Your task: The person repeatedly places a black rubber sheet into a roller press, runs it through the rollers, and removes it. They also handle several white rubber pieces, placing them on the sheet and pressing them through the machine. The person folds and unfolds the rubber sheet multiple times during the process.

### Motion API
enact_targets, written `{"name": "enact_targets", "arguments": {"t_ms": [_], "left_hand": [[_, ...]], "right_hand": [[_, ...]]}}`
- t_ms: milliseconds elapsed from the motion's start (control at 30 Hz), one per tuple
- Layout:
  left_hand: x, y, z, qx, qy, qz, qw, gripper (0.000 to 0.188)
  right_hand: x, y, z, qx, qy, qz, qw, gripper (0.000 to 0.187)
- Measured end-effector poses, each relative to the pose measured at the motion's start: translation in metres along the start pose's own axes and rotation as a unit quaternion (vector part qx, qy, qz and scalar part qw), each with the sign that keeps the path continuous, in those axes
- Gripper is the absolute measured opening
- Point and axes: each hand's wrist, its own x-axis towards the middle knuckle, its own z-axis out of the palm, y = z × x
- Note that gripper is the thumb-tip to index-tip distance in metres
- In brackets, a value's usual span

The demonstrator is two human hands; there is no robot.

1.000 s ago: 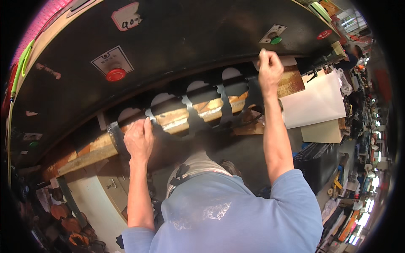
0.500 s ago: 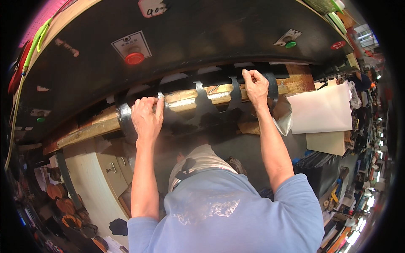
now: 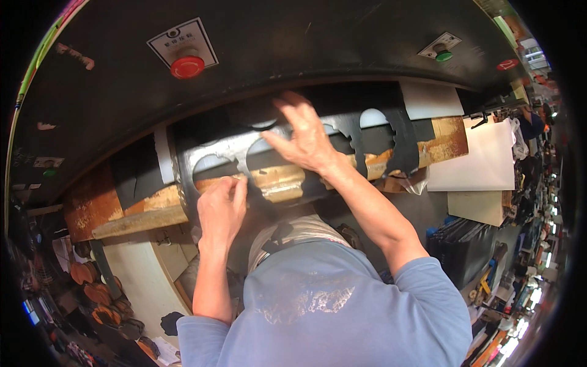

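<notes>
A glossy black sheet (image 3: 354,128) with rounded cut-outs and ragged thin strips lies over the board edge and hangs down toward me. My left hand (image 3: 221,205) is closed at the near side, thumb and fingers pinching one of the strips between two cut-outs. Farther in, my right hand (image 3: 302,137) is spread over the middle of the sheet, its fingers apart and slightly blurred. Whether its palm touches the sheet I cannot tell. Under the sheet runs a worn wooden board (image 3: 140,211), with pale pieces showing through some cut-outs.
A dark machine front overhangs the board, bearing a red push button (image 3: 187,67) and a green button (image 3: 443,54). White sheet material (image 3: 474,156) lies at the right, above a black wrapped bundle (image 3: 465,251). A pale cabinet (image 3: 143,257) stands below left.
More of the sheet and board now shows out from under the machine. My right hand has moved left and opened over the sheet; my left hand has come nearer to me.
</notes>
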Motion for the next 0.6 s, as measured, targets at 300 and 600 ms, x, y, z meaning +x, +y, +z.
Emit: {"name": "enact_targets", "arguments": {"t_ms": [300, 600], "left_hand": [[0.065, -0.047, 0.036, 0.110, 0.002, 0.107, 0.988, 0.049], [0.088, -0.062, 0.033, 0.096, 0.017, 0.101, 0.990, 0.049]], "right_hand": [[0.002, -0.017, 0.026, 0.035, -0.040, -0.012, 0.999, 0.086], [0.016, 0.038, -0.068, 0.249, -0.037, 0.168, 0.953, 0.085]]}}
